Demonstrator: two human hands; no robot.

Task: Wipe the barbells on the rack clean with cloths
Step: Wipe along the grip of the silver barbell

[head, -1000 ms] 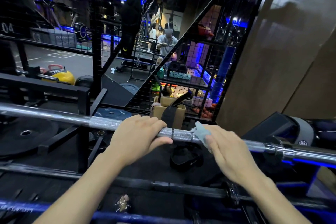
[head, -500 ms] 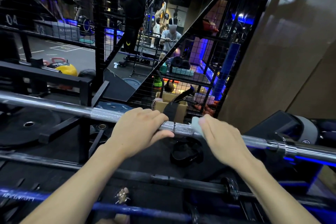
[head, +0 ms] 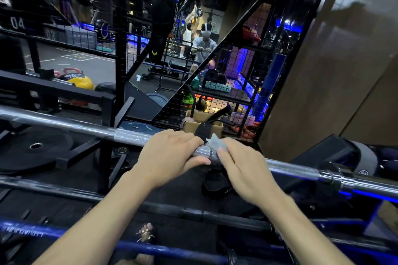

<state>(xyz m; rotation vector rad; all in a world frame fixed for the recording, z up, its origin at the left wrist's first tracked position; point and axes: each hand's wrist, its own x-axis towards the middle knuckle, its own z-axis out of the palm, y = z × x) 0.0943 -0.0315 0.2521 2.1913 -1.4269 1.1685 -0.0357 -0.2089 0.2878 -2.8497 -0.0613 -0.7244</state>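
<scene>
A chrome barbell (head: pixel 71 122) runs across the rack from far left to lower right, with a knurled middle section. My left hand (head: pixel 170 155) grips the bar at that knurled part, fingers over the top and thumb beneath. Just to its right, my right hand (head: pixel 241 168) holds a small pale cloth (head: pixel 214 143) wrapped against the bar; a crumpled tip of the cloth sticks up between the two hands. Two more bars lie lower in the rack: a dark barbell (head: pixel 193 213) and a blue one (head: pixel 172 250) nearest me.
Black weight plates (head: pixel 36 148) lie on the floor at left. A wire-mesh cage (head: pixel 232 84) with shelves of gear stands behind the bar beside a mirror. A brown wall (head: pixel 336 71) rises at right. A padded bench end (head: pixel 364 157) sits by the bar's right sleeve.
My right hand has slid the cloth leftward along the bar until it nearly touches my left hand. The left hand has kept its grip in place.
</scene>
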